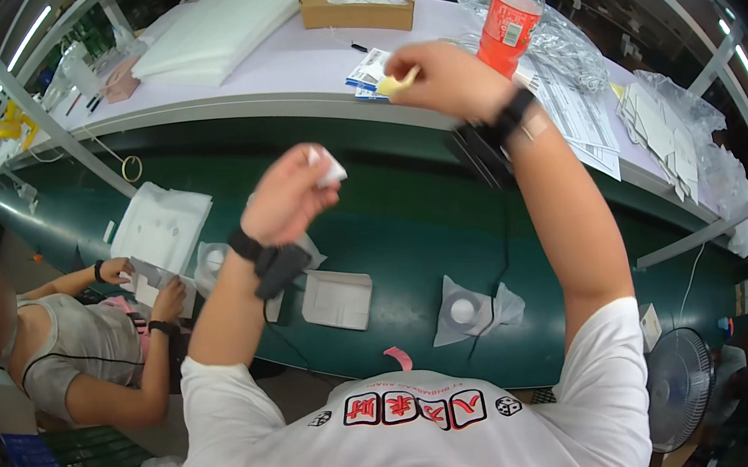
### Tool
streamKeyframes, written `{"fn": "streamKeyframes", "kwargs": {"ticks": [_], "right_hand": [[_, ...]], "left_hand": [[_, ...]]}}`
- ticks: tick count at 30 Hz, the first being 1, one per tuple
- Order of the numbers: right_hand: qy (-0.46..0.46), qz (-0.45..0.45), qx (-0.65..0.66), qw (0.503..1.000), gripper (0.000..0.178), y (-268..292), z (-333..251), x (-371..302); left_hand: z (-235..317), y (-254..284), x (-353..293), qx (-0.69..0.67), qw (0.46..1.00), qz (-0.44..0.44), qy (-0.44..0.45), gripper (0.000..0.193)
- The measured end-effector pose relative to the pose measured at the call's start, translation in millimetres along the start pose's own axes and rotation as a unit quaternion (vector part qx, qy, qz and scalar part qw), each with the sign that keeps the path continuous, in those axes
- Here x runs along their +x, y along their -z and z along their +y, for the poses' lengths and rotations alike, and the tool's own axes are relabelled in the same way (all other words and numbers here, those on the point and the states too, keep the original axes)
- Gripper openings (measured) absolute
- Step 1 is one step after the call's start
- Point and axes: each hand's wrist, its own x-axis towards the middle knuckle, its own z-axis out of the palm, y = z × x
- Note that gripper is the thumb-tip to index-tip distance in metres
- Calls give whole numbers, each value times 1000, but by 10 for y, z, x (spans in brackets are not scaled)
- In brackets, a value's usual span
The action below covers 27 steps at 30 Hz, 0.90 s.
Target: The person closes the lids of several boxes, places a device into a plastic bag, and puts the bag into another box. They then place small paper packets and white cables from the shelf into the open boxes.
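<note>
White T-shirt [415, 432] with a row of red-and-black printed squares fills the bottom of the frame, both bare forearms rising from it over a green conveyor belt [410, 229]. Left hand [288, 192], a black strap at the wrist, is raised with its fingers pinched shut on a small white piece [328, 169] that sticks out past the fingertips. Right hand [444, 78], wearing a black wristband, is lifted higher and farther forward, closed on a small pale yellow piece [396, 83] at the edge of the white tabletop [299, 62]; the two hands are apart. On the belt below lie a white square tray [337, 298] and, to its right, a clear bag holding a white round part [470, 307]. On the tabletop stand a red plastic bottle with a red cap [508, 20], an open cardboard box [357, 0], a stack of white foam sheets [221, 25] and printed paper sheets [577, 109] beside crumpled clear plastic. At left a co-worker in a grey sleeveless top [82, 345] handles white pieces at the belt. A floor fan [678, 388] stands at lower right
</note>
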Motion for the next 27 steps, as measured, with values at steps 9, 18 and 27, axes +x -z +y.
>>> {"fn": "streamKeyframes", "kwargs": {"ticks": [9,18,27], "right_hand": [[-132,-205,-192,951,46,-282,615,1361],[-145,-139,-70,977,32,-208,688,1229],[-62,-63,180,980,18,-438,-222,-123]], "left_hand": [[-1089,145,-723,-215,965,35,144,9],[-1138,166,-406,-308,940,95,111,23],[-993,-233,-214,-319,940,94,78,32]]}}
